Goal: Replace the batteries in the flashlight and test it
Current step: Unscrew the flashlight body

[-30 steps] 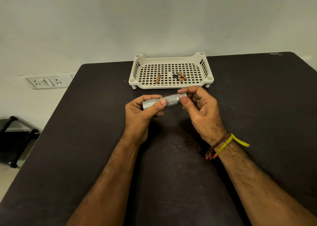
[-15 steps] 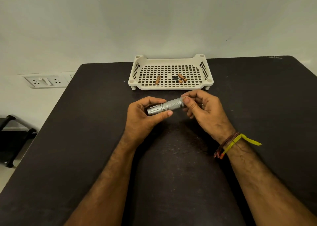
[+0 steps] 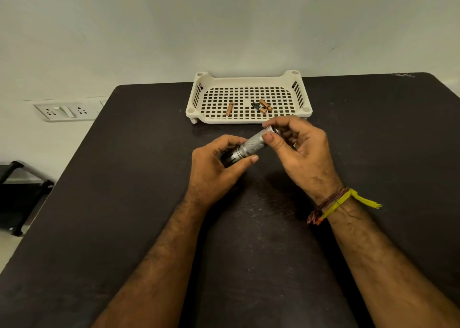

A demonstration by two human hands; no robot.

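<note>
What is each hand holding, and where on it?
Both hold the flashlight: left hand grips its head end, right hand pinches the tail end.

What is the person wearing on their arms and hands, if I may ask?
Both forearms are bare, with no sleeves in view. The right wrist carries a yellow band with loose ends and dark reddish threads beside it. The left wrist carries nothing.
</note>
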